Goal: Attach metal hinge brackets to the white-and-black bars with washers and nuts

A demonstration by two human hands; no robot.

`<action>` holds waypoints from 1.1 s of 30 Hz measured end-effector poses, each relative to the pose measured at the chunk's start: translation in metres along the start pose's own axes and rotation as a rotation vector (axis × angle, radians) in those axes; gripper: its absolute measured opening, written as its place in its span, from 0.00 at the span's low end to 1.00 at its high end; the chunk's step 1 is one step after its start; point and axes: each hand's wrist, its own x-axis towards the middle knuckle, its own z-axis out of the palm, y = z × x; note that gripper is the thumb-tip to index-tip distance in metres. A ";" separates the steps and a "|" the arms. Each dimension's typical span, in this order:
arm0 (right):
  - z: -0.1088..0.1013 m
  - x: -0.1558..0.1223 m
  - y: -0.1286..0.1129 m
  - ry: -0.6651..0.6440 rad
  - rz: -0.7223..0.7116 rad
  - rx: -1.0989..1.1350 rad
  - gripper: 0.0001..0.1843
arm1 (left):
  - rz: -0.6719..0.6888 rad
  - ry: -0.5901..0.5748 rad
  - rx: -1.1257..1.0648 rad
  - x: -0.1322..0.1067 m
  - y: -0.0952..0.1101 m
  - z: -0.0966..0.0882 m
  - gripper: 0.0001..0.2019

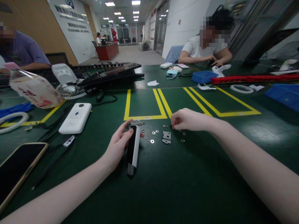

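My left hand (120, 138) is closed around a long black-and-white handle-like part (135, 149), tilted upright over the green table. Metal hardware (135, 123) sits at its top end, near my fingertips. My right hand (184, 119) is closed in a pinch, low over the table. Whatever its fingertips hold, if anything, is hidden. Around it lie several small metal nuts or washers (152, 141), too small to tell which. Between my hands rests a flat grey metal bracket (166, 137) with holes.
A white power bank (76, 118), a phone (18, 171) and a plastic bottle (35, 87) stand on the left. Yellow tape (146, 118) marks the table ahead. Blue trays (204, 77) are on the right. Two people sit across the table.
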 end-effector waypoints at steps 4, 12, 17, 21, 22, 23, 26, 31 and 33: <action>-0.002 -0.005 -0.016 0.042 -0.145 0.349 0.08 | -0.003 -0.009 0.009 0.000 0.000 0.001 0.27; 0.015 -0.012 -0.066 0.130 -0.396 0.740 0.08 | 0.000 -0.038 0.009 0.000 -0.003 0.000 0.30; 0.026 -0.007 -0.070 0.214 -0.419 0.634 0.07 | 0.004 -0.053 0.000 0.001 -0.004 -0.001 0.29; 0.033 -0.008 -0.074 0.493 -0.460 0.539 0.08 | 0.004 -0.067 -0.032 0.001 -0.003 -0.001 0.30; 0.035 -0.009 -0.075 0.583 -0.485 0.431 0.08 | 0.007 -0.071 -0.036 0.001 -0.002 0.000 0.30; 0.038 -0.009 -0.076 0.663 -0.519 0.293 0.07 | 0.009 -0.073 -0.037 0.000 -0.001 0.000 0.29; 0.047 -0.009 -0.079 0.798 -0.625 -0.086 0.09 | 0.008 -0.059 -0.052 0.000 0.000 0.002 0.29; 0.056 -0.006 -0.078 0.827 -0.725 -0.171 0.07 | 0.019 -0.043 -0.100 0.001 -0.001 0.003 0.28; 0.056 -0.005 -0.078 0.810 -0.726 -0.112 0.07 | 0.020 -0.052 -0.101 0.001 -0.001 0.003 0.28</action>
